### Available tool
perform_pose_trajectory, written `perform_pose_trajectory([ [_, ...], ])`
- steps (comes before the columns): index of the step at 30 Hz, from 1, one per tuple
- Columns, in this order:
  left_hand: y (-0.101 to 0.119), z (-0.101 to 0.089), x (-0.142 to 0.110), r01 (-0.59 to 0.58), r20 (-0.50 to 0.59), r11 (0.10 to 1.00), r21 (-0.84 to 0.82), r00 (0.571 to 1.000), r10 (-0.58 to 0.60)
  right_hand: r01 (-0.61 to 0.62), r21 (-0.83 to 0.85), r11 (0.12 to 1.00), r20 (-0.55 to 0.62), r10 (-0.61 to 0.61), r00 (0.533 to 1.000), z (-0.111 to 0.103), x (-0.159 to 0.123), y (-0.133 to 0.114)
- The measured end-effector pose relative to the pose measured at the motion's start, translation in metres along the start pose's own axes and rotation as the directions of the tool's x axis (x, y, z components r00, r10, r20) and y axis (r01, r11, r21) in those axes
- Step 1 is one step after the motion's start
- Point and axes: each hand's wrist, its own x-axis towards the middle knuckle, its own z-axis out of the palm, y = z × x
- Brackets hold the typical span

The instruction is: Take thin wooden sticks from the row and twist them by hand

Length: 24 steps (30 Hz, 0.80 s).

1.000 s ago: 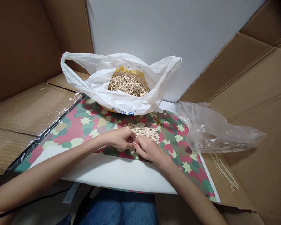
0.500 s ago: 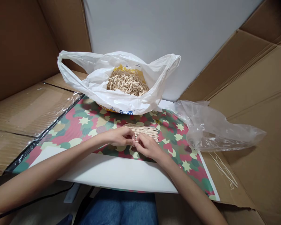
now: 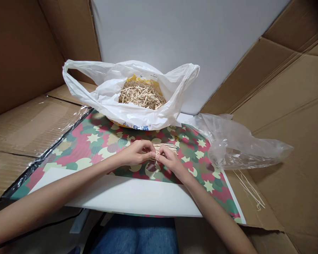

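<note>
Sticks [image 3: 165, 147] lie side by side on the mat [image 3: 76, 148]; my left hand [image 3: 134, 154] and right hand [image 3: 169, 163] pinch them, fingertips meeting; light pressure suits.

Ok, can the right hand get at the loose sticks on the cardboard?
Probably yes: only the printed sheet lies between the right hand and the loose sticks; the clear plastic bag sits beside them.
</note>
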Motion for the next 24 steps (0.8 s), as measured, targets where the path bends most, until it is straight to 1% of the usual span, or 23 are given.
perform_pose_trajectory([
  [4, 0.002, -0.001, 0.002, 0.052, 0.068, 0.998, -0.044, 0.996, -0.049, -0.037, 0.103, 0.994, 0.008, 0.036, 0.999, 0.0, 0.0, 0.0],
  [6, 0.002, -0.002, 0.002, 0.081, 0.112, 0.994, -0.07, 0.991, -0.073, -0.064, 0.092, 0.994, 0.028, 0.062, 0.998, -0.002, 0.001, 0.002],
  [8, 0.002, -0.003, 0.003, 0.105, 0.141, 0.991, -0.081, 0.986, -0.093, -0.039, -0.023, 0.999, 0.01, 0.039, 0.999, -0.003, 0.002, 0.004],
  [9, 0.001, -0.004, 0.003, 0.115, 0.148, 0.99, -0.079, 0.984, -0.102, 0.006, -0.127, 0.992, -0.013, -0.008, 1.0, -0.004, 0.003, 0.005],
  [10, 0.0, -0.004, 0.002, 0.124, 0.154, 0.99, -0.072, 0.982, -0.112, 0.07, -0.253, 0.965, -0.03, -0.08, 0.996, -0.005, 0.003, 0.005],
  [11, -0.002, -0.004, 0.002, 0.134, 0.16, 0.989, -0.062, 0.979, -0.123, 0.145, -0.387, 0.911, -0.028, -0.169, 0.985, -0.005, 0.004, 0.005],
  [13, -0.005, -0.003, 0.002, 0.147, 0.175, 0.988, -0.043, 0.975, -0.137, 0.291, -0.602, 0.743, 0.052, -0.327, 0.944, -0.005, 0.004, 0.005],
  [14, -0.007, -0.003, 0.002, 0.152, 0.182, 0.988, -0.038, 0.973, -0.142, 0.347, -0.666, 0.66, 0.107, -0.376, 0.92, -0.005, 0.004, 0.004],
  [15, -0.008, -0.002, 0.002, 0.156, 0.189, 0.987, -0.035, 0.971, -0.146, 0.389, -0.703, 0.595, 0.156, -0.405, 0.901, -0.005, 0.003, 0.004],
  [16, -0.008, -0.002, 0.002, 0.161, 0.196, 0.986, -0.037, 0.969, -0.151, 0.419, -0.721, 0.552, 0.191, -0.422, 0.886, -0.004, 0.003, 0.003],
  [17, -0.008, -0.001, 0.002, 0.168, 0.202, 0.985, -0.04, 0.967, -0.157, 0.436, -0.725, 0.533, 0.208, -0.434, 0.876, -0.004, 0.003, 0.003],
  [18, -0.006, 0.0, 0.002, 0.177, 0.205, 0.983, -0.04, 0.965, -0.165, 0.443, -0.719, 0.535, 0.207, -0.443, 0.872, -0.003, 0.003, 0.003],
  [20, -0.003, 0.001, 0.002, 0.197, 0.199, 0.98, -0.021, 0.962, -0.189, 0.426, -0.686, 0.59, 0.174, -0.436, 0.883, -0.002, 0.002, 0.004],
  [22, 0.001, 0.003, 0.001, 0.203, 0.172, 0.979, 0.019, 0.964, -0.204, 0.373, -0.623, 0.687, 0.115, -0.392, 0.913, -0.001, 0.002, 0.005],
  [24, 0.004, 0.005, 0.0, 0.19, 0.111, 0.978, 0.083, 0.974, -0.198, 0.299, -0.532, 0.792, 0.052, -0.322, 0.945, -0.001, 0.002, 0.005],
])
